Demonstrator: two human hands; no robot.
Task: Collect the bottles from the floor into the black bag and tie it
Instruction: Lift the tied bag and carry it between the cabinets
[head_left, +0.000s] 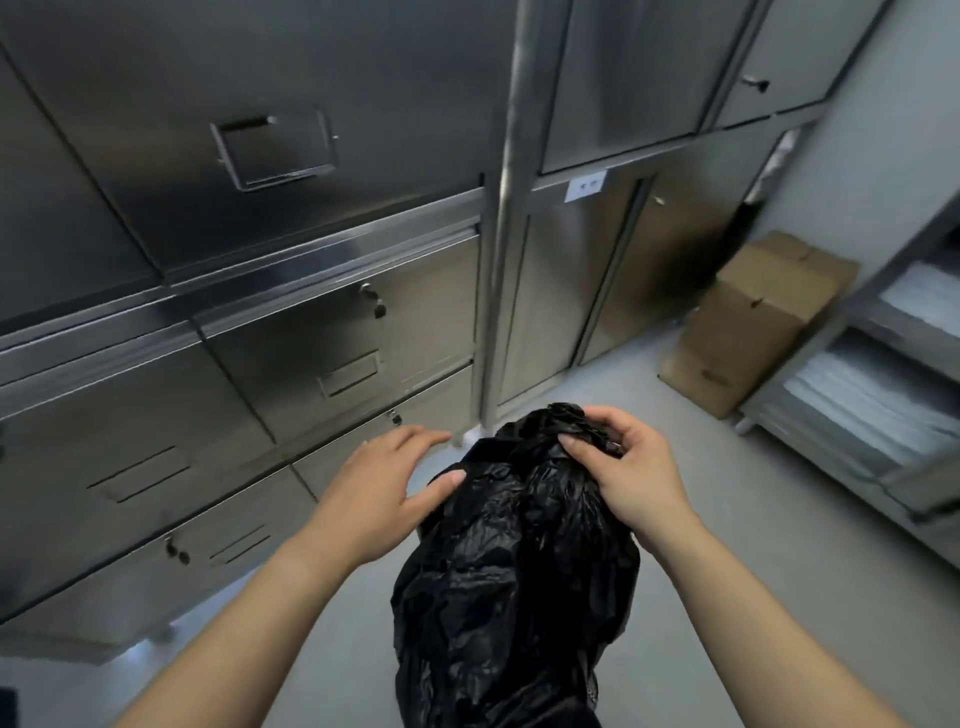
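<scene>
— What is the black bag (511, 582) like?

— Thin, glossy plastic, crinkled all over, bulging in the body and narrowing to a bunched neck at the top. It hangs upright above the pale, smooth floor (691, 519), in the lower middle of the view, in front of the cabinets.

— And the hands?

— The right hand (631, 473) is curled over the gathered neck, fingers and thumb pinched tight on the wrinkled plastic, the forearm coming up from the lower right. The left hand (387, 486) is spread flat with fingers straight and apart, gripping nothing; its thumb tip just touches the bag's upper left side.

— What stands around?

— Brushed steel cabinets (270, 291) with flat doors, recessed handles and small locks fill the left and back. A brown cardboard box (753, 322) sits on the floor by the wall, and a steel shelf rack (878, 395) on the right holds stacks of something white. Something small and white shows just behind the bag's top; I cannot tell what it is.
</scene>
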